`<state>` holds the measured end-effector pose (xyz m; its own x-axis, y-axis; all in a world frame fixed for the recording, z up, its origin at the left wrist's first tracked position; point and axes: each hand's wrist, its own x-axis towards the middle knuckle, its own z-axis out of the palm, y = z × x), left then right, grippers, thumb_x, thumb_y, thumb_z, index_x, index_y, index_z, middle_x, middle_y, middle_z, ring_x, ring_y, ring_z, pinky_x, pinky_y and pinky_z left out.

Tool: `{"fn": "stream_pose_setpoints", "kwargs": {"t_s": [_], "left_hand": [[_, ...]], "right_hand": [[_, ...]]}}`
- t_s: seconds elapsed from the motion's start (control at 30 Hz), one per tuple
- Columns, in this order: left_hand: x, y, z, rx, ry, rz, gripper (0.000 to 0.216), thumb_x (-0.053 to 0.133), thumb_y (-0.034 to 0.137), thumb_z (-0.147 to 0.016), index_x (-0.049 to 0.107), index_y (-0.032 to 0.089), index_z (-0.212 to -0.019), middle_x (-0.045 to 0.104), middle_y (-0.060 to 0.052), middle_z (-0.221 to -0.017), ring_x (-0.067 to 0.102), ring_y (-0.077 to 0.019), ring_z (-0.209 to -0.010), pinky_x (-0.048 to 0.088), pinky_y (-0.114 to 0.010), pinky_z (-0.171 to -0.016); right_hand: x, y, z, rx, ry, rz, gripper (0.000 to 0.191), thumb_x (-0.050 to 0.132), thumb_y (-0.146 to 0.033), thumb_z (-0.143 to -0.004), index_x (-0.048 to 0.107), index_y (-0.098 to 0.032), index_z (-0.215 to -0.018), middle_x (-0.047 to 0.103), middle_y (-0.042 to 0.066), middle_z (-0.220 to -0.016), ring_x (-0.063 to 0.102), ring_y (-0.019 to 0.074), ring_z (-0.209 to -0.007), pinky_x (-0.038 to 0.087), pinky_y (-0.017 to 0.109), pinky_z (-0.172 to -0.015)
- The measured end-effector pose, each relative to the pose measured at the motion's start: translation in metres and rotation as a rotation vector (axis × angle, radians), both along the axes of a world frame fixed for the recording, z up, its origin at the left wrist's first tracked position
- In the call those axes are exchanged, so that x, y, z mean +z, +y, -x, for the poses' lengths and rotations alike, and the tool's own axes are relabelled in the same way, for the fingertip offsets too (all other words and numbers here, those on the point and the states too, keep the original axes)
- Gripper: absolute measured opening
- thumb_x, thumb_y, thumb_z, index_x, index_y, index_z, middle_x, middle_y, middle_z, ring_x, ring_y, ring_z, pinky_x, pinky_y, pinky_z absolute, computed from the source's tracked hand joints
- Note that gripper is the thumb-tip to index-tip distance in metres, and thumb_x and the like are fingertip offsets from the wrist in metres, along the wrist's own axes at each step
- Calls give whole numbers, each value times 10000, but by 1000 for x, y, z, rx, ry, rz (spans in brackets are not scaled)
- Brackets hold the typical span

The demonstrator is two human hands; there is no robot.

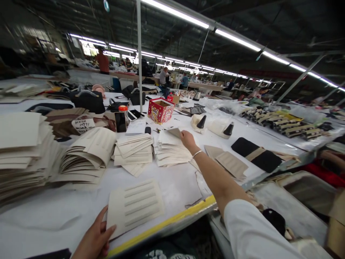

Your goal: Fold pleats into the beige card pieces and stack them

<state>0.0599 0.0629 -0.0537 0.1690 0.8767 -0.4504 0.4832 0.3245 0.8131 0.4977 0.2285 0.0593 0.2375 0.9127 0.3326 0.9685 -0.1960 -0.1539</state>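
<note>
My left hand pinches the near left corner of a cream panel with several grey strips across it, lying on the white table close to its yellow-taped edge. My right arm reaches across the table, and my right hand grips the edge of a greyish sheet at the top of a pile of cream panels. That sheet is lifted and tilted at its corner. Left of this pile sits a smaller stack of cream panels, then a curved stack of striped panels.
A tall stack of cream sheets stands at far left. Behind the piles are a red patterned box, a phone and an orange-lidded jar. Beige panels and a black piece lie to the right. Other people work farther back.
</note>
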Motion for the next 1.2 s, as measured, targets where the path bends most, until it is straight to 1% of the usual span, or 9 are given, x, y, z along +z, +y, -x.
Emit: {"fn": "stream_pose_setpoints", "kwargs": {"t_s": [0.07, 0.13, 0.2, 0.27, 0.37, 0.5, 0.67, 0.87, 1.2], "left_hand": [[7, 4, 6, -34, 197, -157, 910, 536, 576, -625, 187, 173, -1363, 558, 14, -607, 587, -253, -520, 494, -378, -490], [21, 11, 10, -6, 364, -438, 843, 536, 576, -630, 297, 153, -1320, 616, -63, -794, 619, -306, -773, 498, -454, -733], [40, 19, 6, 41, 401, -714, 795, 545, 585, -638, 366, 142, -1274, 574, -145, -1090, 525, -342, -1048, 395, -499, -924], [58, 27, -9, 48, 322, -821, 755, 574, 582, -645, 406, 157, -1245, 476, -161, -1260, 445, -334, -1155, 356, -498, -973], [71, 34, -46, -65, -45, -526, 660, 558, 562, -697, 444, 165, -1212, 543, -133, -1184, 551, -275, -1030, 487, -426, -822], [51, 28, -88, -87, -457, -56, 475, 420, 492, -811, 522, 144, -1118, 657, -83, -909, 624, -191, -780, 515, -321, -660], [23, 9, -91, -19, -380, -47, 332, 495, 335, -754, 618, 129, -984, 668, -31, -749, 604, -177, -680, 489, -278, -603], [28, 2, -83, -109, 59, -511, 336, 437, 161, -724, 652, 186, -980, 678, -21, -921, 601, -182, -852, 457, -289, -805], [23, 1, -79, -144, 124, -565, 288, 430, 186, -787, 662, 206, -957, 688, -17, -930, 617, -168, -865, 463, -262, -796]], "right_hand": [[13, -3, -8, -183, 92, -212, 344, 215, -192, -900, 546, -101, -911, 589, 115, -823, 493, 169, -723, 336, 265, -627], [27, -15, -7, -204, 144, -431, 290, 251, -211, -891, 523, -118, -928, 576, 93, -823, 479, 168, -716, 331, 266, -619], [38, -36, 9, -32, 103, -499, 240, 309, -250, -890, 518, -146, -947, 571, 68, -828, 476, 163, -717, 326, 262, -621], [40, -65, 40, 212, 16, -395, 236, 329, -275, -901, 530, -164, -954, 573, 54, -804, 478, 156, -708, 323, 258, -618], [19, -116, 99, 636, -110, -142, 261, 311, -246, -919, 559, -181, -968, 591, 64, -833, 492, 147, -743, 338, 252, -647], [-43, -168, 163, 1000, -143, 222, 216, 388, -246, -899, 594, -185, -918, 602, 80, -862, 511, 157, -771, 372, 264, -672], [-88, -178, 194, 744, 364, 363, 270, 478, -399, -849, 602, -170, -778, 617, 39, -771, 538, 137, -721, 398, 242, -658], [-81, -161, 208, 539, 869, 422, 134, 566, -263, -743, 575, -170, -647, 604, -19, -602, 536, 105, -595, 410, 214, -590], [-90, -157, 209, 433, 1409, 616, 69, 557, -205, -662, 584, -161, -616, 592, -21, -566, 583, 121, -563, 489, 237, -581]]}}
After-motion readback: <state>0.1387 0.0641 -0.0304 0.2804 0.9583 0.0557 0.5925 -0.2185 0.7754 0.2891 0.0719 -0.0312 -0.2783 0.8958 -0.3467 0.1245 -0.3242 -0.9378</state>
